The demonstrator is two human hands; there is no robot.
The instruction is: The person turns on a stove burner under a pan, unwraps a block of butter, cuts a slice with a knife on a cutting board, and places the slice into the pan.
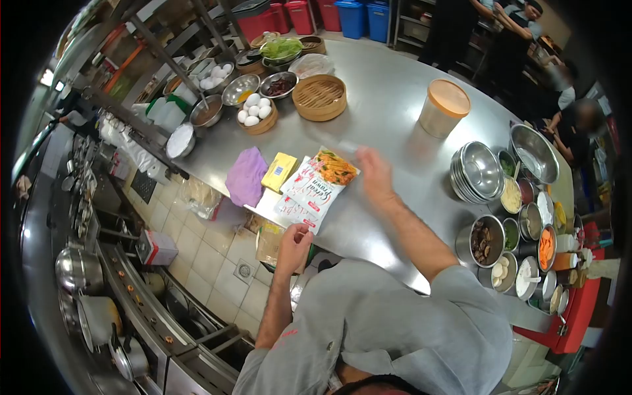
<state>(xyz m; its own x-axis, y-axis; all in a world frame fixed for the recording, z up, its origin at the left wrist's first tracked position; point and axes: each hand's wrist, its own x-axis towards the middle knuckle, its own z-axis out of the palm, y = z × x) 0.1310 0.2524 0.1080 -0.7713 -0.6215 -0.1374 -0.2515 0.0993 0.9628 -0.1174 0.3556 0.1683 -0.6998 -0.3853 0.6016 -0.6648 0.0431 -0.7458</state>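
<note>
A printed food packet (311, 197) reading "Cereal Prawn" lies on the steel table, near its front edge. My left hand (296, 247) is closed at the packet's lower edge, thumb and fingertips pinching it. Right of the packet, my right hand (376, 174) is raised over the table and blurred by motion. Its fingers look curled, and a pale smeared strip (349, 145) shows at their tips; what it is I cannot make out. Beside the packet are a yellow wrapped block (280, 172) and a purple cloth (245, 178).
A bamboo steamer (319, 98) and a basket of eggs (256, 110) stand at the back left. An orange-lidded tub (445, 108) is farther right, with stacked steel bowls (480, 170) and several ingredient containers along the right side. Other people (520, 26) are beyond the table.
</note>
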